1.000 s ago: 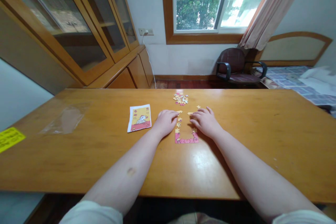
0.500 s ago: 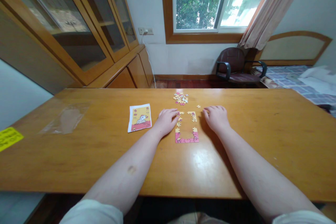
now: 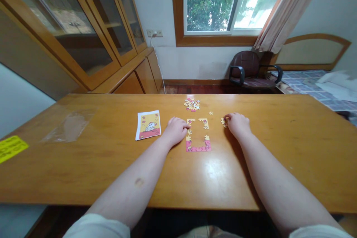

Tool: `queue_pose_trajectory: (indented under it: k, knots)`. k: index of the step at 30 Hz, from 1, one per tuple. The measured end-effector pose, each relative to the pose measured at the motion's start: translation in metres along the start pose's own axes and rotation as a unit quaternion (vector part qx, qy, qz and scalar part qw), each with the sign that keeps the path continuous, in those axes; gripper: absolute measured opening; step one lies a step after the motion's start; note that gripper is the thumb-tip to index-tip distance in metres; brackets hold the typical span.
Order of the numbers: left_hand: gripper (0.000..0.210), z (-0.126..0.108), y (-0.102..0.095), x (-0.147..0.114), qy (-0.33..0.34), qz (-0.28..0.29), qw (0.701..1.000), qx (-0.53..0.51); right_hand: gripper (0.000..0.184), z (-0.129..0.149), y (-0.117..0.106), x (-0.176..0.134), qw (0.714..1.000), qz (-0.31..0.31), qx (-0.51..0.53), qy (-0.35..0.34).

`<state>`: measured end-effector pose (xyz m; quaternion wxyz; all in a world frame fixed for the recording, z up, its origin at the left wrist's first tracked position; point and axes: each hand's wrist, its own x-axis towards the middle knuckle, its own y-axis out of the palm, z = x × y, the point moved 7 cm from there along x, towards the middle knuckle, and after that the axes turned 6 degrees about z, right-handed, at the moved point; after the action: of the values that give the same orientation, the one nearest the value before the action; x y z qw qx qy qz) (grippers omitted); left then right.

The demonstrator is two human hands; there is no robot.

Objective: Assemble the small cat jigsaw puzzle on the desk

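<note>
On the table, a partly joined jigsaw puzzle border (image 3: 198,149) in pink and yellow has gaps in its sides. My left hand (image 3: 175,131) rests at its left side, fingers stretched out, fingertips touching the upper left edge pieces. To the right of the border, my right hand (image 3: 238,123) has its fingers bent and pinched at a small group of yellow puzzle pieces (image 3: 223,121); the fingertips partly hide them. Beyond the border lies a heap of loose puzzle pieces (image 3: 192,104). A single yellow puzzle piece (image 3: 211,113) sits between the heap and my right hand.
A picture card (image 3: 148,125) with a white animal on yellow and pink lies left of my left hand. Farther left are a clear plastic bag (image 3: 69,128) and a yellow label (image 3: 12,148). A glass-door cabinet, an armchair (image 3: 247,68) and a bed stand beyond the wooden table (image 3: 117,171).
My right hand has moved right, away from the border, to the small group of yellow pieces, which now shows. My left hand has shifted slightly left and down, uncovering the upper left corner.
</note>
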<state>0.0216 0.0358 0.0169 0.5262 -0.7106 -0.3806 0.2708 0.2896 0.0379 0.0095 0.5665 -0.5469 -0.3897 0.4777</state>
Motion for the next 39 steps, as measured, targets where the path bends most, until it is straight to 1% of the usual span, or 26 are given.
queue_pose_trajectory:
  k: [3,7,10,15,21,25,28,31,35,39]
  knots:
    - [0.035,0.003,-0.003,-0.001,-0.02,-0.009,1.0,-0.005,0.031,0.001,0.003,0.002,1.0,0.01,0.006,-0.022]
    - [0.038,0.011,-0.006,-0.002,-0.072,-0.026,0.997,-0.015,0.029,-0.002,0.003,0.003,1.0,0.005,0.015,-0.019]
    - [0.04,0.015,-0.006,-0.002,-0.091,-0.031,0.995,-0.021,0.027,-0.002,0.003,0.004,1.0,0.003,0.024,-0.011]
    - [0.042,0.017,-0.001,-0.002,-0.095,-0.022,0.995,-0.012,0.023,-0.003,0.002,0.004,0.999,-0.005,0.038,0.004]
    - [0.041,0.019,0.002,-0.002,-0.107,-0.018,0.994,-0.001,0.016,-0.002,0.002,0.002,0.995,-0.021,0.098,0.001]
    - [0.042,0.019,0.004,-0.001,-0.107,-0.017,0.994,-0.003,0.018,-0.001,0.002,0.0,0.99,-0.046,0.137,-0.009]
    - [0.042,0.021,0.005,0.0,-0.107,-0.027,0.994,-0.009,0.022,0.001,0.006,0.0,0.985,-0.044,0.163,-0.028]
    - [0.043,0.021,0.005,0.0,-0.099,-0.029,0.995,-0.015,0.024,0.0,0.009,0.001,0.982,-0.039,0.184,-0.03]
    - [0.042,0.018,0.006,0.0,-0.082,-0.017,0.996,-0.018,0.023,-0.001,0.011,0.004,0.98,-0.041,0.189,-0.04]
    - [0.041,0.018,0.006,0.0,-0.084,-0.026,0.996,-0.024,0.025,0.007,0.008,0.002,0.98,-0.036,0.182,-0.072]
